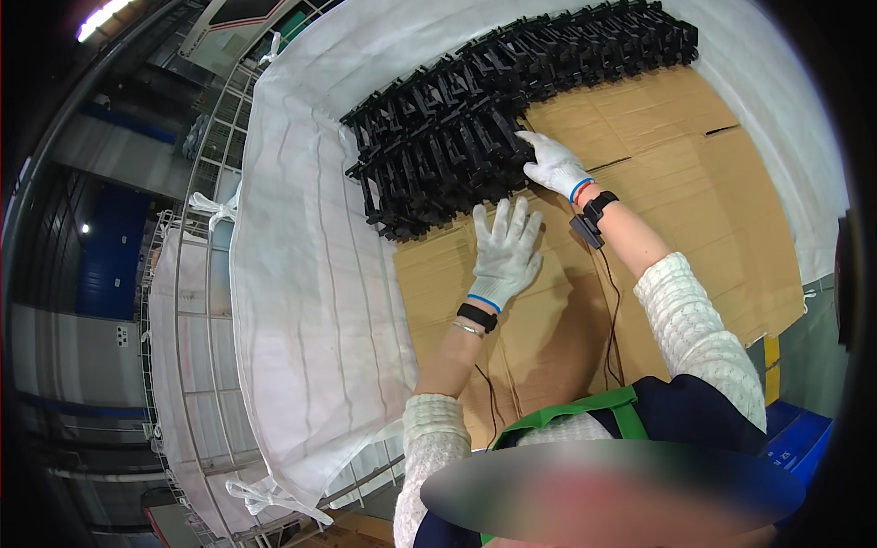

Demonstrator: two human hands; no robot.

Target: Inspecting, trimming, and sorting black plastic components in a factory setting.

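Rows of slender black plastic parts (438, 164) stand packed side by side on brown cardboard (676, 210), at the far side of a cloth-lined bin. My left hand (503, 253), in a white glove, has its fingers spread just in front of the nearer row and holds nothing. At that row's right end is my right hand (554, 167), also gloved. Its thumb and fingers reach against the last black part; its fingertips are partly hidden, so I cannot make out whether it grips that part or only touches it.
White cloth (311, 274) lines the bin and is tied to a wire mesh frame (196, 365) on the left. Black cables (610, 338) run down from both wristbands. A blue box (795, 438) sits at the lower right, beside a yellow floor stripe (772, 365).
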